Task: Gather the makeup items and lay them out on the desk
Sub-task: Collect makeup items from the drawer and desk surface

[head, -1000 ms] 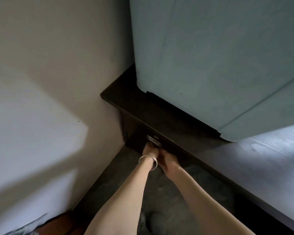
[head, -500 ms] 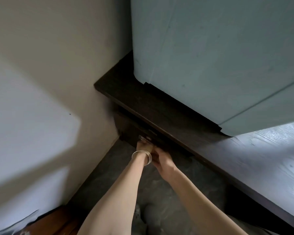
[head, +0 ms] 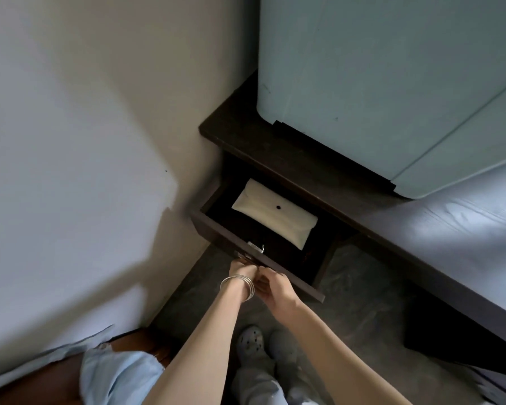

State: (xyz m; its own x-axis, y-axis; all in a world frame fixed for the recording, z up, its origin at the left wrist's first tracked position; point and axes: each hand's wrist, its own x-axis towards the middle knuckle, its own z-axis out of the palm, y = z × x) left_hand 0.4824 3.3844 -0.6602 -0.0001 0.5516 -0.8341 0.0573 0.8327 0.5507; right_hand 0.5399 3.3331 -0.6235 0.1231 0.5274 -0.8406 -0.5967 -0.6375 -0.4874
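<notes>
Head view, the only one: the dark drawer stands pulled out from under the table, near the wall corner, and a cream pouch with a dark snap lies flat on the drawer's floor toward its back, partly tucked under the table's edge. At the drawer's front edge, the left hand, bangles on its wrist, curls its fingers round the small metal handle; the right hand grips the front panel just beside it. My worry is the drawer itself: pulled further, it could leave its runners and tip, spilling the pouch onto the floor near the feet. Reaching in, a hand may snag on the handle's hardware. Whether the pouch's snap is fastened I cannot tell; if not, lifting it by one corner could scatter whatever makeup is inside it.
</notes>
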